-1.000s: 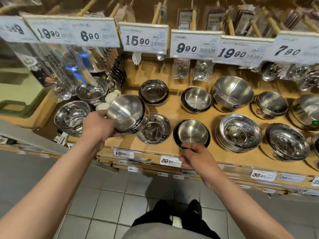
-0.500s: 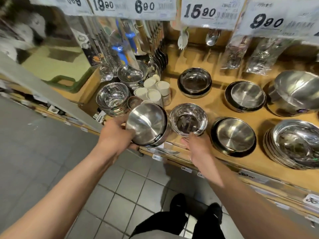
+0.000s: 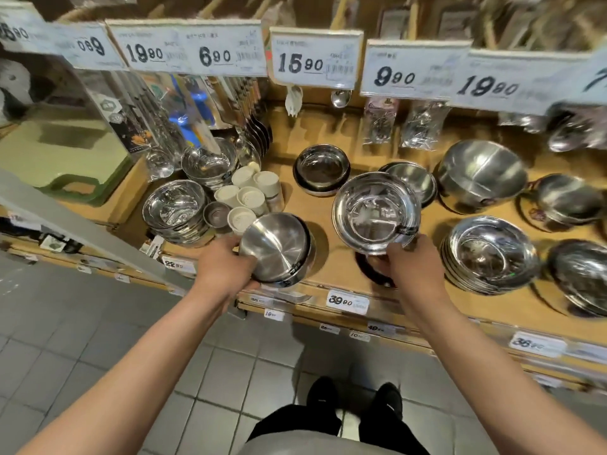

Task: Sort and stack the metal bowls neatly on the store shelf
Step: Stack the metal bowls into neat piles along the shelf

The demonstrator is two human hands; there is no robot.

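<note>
- Our left hand (image 3: 226, 270) grips an upturned steel bowl (image 3: 276, 246) by its rim, base tilted toward us, at the front edge of the wooden shelf (image 3: 331, 257).
- Our right hand (image 3: 405, 267) pinches the near rim of a shallow bowl (image 3: 376, 213), lifted, open side facing us.
- Beyond: white cups (image 3: 249, 195) just behind the upturned bowl, a bowl stack (image 3: 175, 211) to the left, a dark-rimmed bowl (image 3: 322, 169) further back.
- Price tags (image 3: 315, 59) hang above.

The right hand (image 3: 405, 267) has now picked up a shiny bowl (image 3: 376, 213) and lifted it off the shelf (image 3: 331, 257).
</note>
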